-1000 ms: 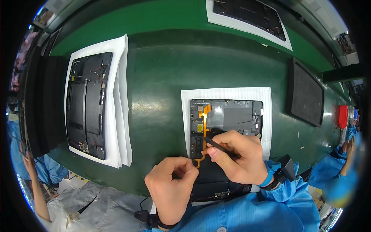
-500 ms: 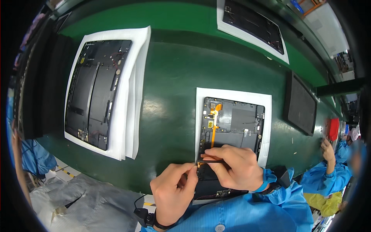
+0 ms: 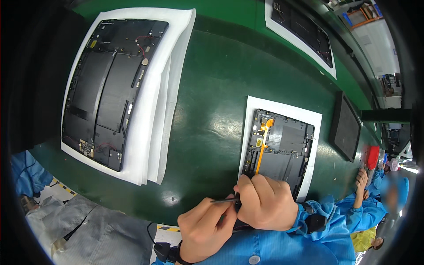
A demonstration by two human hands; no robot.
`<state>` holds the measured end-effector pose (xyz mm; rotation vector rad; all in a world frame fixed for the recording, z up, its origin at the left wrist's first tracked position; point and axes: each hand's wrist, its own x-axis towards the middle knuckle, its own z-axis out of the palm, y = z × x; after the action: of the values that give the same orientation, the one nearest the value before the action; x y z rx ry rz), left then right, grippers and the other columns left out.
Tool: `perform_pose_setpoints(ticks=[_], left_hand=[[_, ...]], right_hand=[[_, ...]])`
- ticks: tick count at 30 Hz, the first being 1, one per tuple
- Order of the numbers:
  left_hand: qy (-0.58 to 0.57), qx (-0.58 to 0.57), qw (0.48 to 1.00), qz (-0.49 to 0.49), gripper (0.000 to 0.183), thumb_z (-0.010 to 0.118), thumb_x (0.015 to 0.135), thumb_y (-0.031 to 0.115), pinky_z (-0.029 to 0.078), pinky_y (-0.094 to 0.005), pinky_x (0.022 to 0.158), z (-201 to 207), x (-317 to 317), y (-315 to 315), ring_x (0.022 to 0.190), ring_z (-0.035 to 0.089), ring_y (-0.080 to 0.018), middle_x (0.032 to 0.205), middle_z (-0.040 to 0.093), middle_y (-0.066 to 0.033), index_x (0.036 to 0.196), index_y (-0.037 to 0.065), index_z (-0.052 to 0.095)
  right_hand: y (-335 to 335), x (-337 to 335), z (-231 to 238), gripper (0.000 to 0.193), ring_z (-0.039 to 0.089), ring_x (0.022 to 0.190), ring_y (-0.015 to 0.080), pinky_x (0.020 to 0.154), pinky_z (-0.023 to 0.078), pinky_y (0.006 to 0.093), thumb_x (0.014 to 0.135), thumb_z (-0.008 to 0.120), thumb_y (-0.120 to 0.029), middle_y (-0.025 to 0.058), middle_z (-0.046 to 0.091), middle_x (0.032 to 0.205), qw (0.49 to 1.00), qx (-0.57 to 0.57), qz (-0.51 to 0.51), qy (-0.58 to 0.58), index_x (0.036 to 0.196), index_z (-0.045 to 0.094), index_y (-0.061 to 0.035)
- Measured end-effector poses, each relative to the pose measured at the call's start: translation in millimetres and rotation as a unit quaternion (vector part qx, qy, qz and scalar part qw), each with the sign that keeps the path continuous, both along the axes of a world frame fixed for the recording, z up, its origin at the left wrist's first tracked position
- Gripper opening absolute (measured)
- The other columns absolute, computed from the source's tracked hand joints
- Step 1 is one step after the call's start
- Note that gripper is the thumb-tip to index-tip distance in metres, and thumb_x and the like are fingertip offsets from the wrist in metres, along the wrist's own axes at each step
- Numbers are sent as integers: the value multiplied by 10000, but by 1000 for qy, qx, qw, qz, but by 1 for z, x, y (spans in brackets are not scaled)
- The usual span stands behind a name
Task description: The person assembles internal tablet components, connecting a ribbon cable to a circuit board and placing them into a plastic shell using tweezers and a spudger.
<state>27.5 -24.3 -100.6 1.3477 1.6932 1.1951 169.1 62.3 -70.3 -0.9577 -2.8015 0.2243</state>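
Both my hands meet over the lower left part of an open black tablet housing [image 3: 285,161], which lies on a white sheet [image 3: 282,108]. An orange ribbon cable [image 3: 261,154] runs down the housing's left side. Between my fingertips is a thin dark strip [image 3: 224,201]; its exact kind I cannot make out. My left hand [image 3: 205,230] pinches it from the left, thumb and fingers together. My right hand [image 3: 267,203] is curled closed around its right end, hiding that end. The lower part of the housing is covered by my hands.
A larger black housing [image 3: 106,92] lies on stacked white sheets [image 3: 152,141] at left. Another housing [image 3: 304,33] is at the far right. A black tray [image 3: 346,126] and a red box [image 3: 373,157] stand right, near a co-worker's hand [image 3: 361,183]. The green table [image 3: 207,110] lies between.
The view has shifted, so the right housing sits farther right. My right hand has turned from a loose pinch to a tighter curl, and the dark strip now points left across my left fingers.
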Motion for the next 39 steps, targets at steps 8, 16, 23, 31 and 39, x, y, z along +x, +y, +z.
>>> perform_pose_setpoints(ticks=[8,16,23,31,39], left_hand=[[5,0,1000,3,154,803,748,-79,470,-276,458,1,-3,-1,513,627,-169,707,660,-64,859,-4,728],[-5,-4,1000,10,168,772,785,-112,450,-252,453,0,-3,-3,492,591,-111,700,654,-83,933,-39,738],[115,94,989,-11,179,776,781,-77,422,-256,479,4,0,13,567,609,-139,820,673,-92,936,2,737],[220,93,955,-174,320,862,706,10,462,-330,591,16,-8,40,766,611,-227,907,638,-65,1010,50,770],[250,128,927,-247,335,851,676,-2,525,-347,662,12,-16,51,815,626,-232,960,638,-55,999,59,784]], right_hand=[[-5,1,-12,258,555,504,142,420,449,287,754,665,-109,70,534,732,997,41,-38,47,957,633,48],[27,45,19,171,763,790,278,648,600,350,848,686,-19,164,746,882,948,-205,-121,211,1013,693,29],[105,271,10,307,495,628,51,541,388,245,1044,616,-243,6,646,779,758,-136,-540,340,997,727,39],[37,205,9,516,623,635,137,610,499,269,1110,483,-362,137,731,864,693,-10,-476,542,1034,731,85],[-33,47,6,112,766,904,268,812,664,351,907,721,115,239,725,1005,549,-382,-397,628,976,633,114]])
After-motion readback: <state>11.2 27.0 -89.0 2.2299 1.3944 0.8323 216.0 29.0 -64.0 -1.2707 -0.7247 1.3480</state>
